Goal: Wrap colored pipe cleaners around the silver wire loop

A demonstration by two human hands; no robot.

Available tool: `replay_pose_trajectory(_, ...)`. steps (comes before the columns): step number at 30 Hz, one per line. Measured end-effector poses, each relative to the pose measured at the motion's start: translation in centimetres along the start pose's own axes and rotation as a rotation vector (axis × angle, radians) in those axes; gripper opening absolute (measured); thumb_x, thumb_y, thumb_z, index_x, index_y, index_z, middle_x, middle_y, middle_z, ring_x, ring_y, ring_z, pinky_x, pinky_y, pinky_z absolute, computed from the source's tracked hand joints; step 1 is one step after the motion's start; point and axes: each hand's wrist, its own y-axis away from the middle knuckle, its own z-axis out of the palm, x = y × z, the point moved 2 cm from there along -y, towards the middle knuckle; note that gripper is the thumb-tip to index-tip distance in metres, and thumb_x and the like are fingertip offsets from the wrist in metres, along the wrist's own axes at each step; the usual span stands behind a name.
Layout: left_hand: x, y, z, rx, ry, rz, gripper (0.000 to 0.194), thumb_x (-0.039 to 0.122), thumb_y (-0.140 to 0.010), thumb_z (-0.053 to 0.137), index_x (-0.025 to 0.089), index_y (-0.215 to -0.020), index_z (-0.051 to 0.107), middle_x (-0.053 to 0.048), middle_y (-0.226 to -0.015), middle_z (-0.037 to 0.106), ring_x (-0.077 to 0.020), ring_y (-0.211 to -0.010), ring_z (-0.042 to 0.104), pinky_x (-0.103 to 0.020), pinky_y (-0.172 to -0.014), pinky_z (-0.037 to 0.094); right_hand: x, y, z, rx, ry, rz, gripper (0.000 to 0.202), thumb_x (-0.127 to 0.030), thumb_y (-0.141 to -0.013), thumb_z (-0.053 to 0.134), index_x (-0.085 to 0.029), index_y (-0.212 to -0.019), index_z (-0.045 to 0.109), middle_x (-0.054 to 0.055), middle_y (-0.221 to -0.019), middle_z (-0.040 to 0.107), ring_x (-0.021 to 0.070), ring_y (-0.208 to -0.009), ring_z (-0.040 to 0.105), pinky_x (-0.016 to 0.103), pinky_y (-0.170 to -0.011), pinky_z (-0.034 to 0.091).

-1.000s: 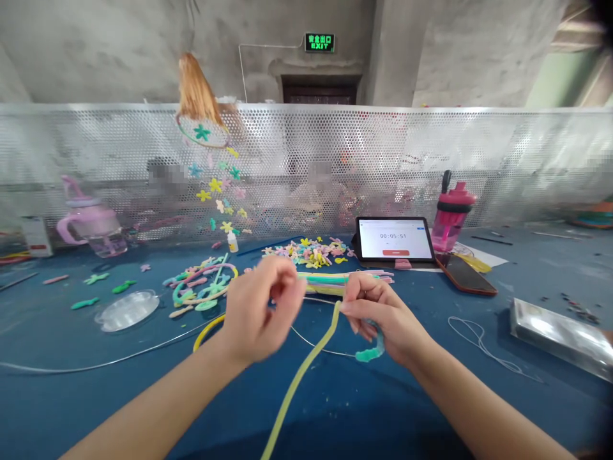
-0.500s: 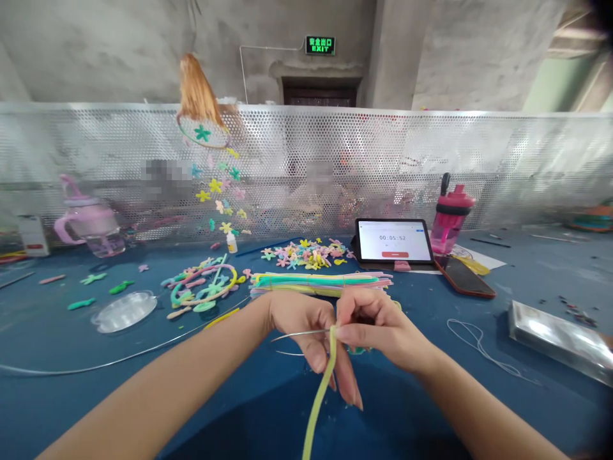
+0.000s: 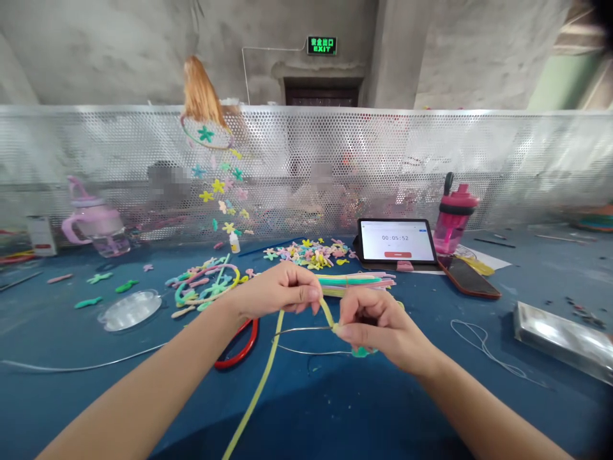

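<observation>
My left hand [image 3: 287, 289] pinches a pale yellow pipe cleaner [image 3: 261, 383] between thumb and fingertips. Its long tail hangs down toward the near table edge, and a short stretch runs taut across to my right hand [image 3: 376, 326]. That hand is closed on a thin metal wire hoop [image 3: 306, 329], at the spot where the pipe cleaner wraps round the wire. A teal fuzzy piece [image 3: 362, 352] shows under my right fingers; how it joins the hoop is hidden. Behind both hands lies a bundle of pastel pipe cleaners [image 3: 357, 281], partly covered.
A red ring [image 3: 245, 352] lies under my left forearm. Pipe-cleaner flowers [image 3: 318, 253] are heaped at the back, beside a tablet [image 3: 397, 240] showing a timer. To the right are a phone [image 3: 469, 276], a pink bottle [image 3: 454, 220], a thin cord [image 3: 483, 351] and a shiny box [image 3: 560, 338].
My left hand has moved up and left from the wire, drawing the pipe cleaner over it, and the tail has swung left. My right hand stays at the hoop. The red ring has come into view.
</observation>
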Motion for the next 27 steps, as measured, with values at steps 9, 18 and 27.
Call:
replay_pose_trajectory(9, 6.9, 4.1, 5.6, 0.373, -1.266, 0.369, 0.028, 0.017, -0.09, 0.04, 0.016, -0.07, 0.06, -0.001, -0.059, 0.054, -0.013, -0.052, 0.047, -0.026, -0.047, 0.032, 1.0, -0.3, -0.3, 0.023, -0.126, 0.084, 0.018, -0.021, -0.072, 0.068, -0.016, -0.065, 0.053, -0.007, -0.047, 0.051, 0.003, -0.038, 0.035, 0.016, -0.037, 0.024)
replay_pose_trajectory(18, 2.8, 5.3, 11.3, 0.301, -1.943, 0.534, 0.026, 0.01, -0.08, 0.046, 0.007, -0.093, 0.068, -0.009, -0.072, 0.067, -0.016, -0.054, 0.058, -0.025, -0.042, 0.043, 1.3, -0.4, -0.4, 0.03, -0.18, 0.091, 0.016, -0.02, -0.072, 0.068, -0.017, -0.065, 0.054, -0.008, -0.046, 0.05, 0.0031, -0.036, 0.035, 0.016, -0.035, 0.022)
replay_pose_trajectory(27, 0.3, 4.7, 11.5, 0.242, -1.904, 0.375, 0.039, 0.009, -0.076, 0.046, 0.003, -0.113, 0.059, -0.012, -0.075, 0.065, -0.0185, -0.061, 0.06, -0.026, -0.046, 0.047, 0.8, -0.5, -0.5, 0.034, -0.184, 0.125, 0.018, -0.021, -0.072, 0.066, -0.017, -0.064, 0.051, -0.008, -0.044, 0.05, 0.0027, -0.034, 0.029, 0.016, -0.033, 0.019)
